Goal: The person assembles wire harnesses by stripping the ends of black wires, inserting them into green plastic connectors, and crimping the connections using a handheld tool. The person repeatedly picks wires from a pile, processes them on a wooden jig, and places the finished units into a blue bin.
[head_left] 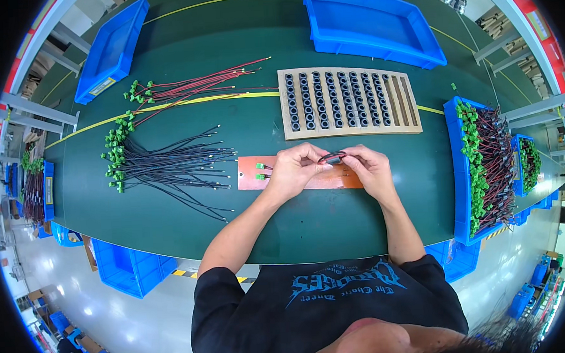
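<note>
My left hand (293, 169) and my right hand (366, 166) meet over a flat orange-brown board (249, 179) on the green table. Between their fingertips they pinch a red and black wire pair with a small dark ring (332, 156) on it. Two green connectors (260, 171) lie on the board's left part, just left of my left hand. Beyond the hands lies a wooden tray (350, 129) with rows of black rings standing in its slots; its right slots are bare.
Black wires with green connectors (160, 167) and red ones (188, 89) lie spread at the left. A blue bin full of finished wires (480, 166) stands at the right. Two blue bins (367, 22) (111, 48) sit at the back.
</note>
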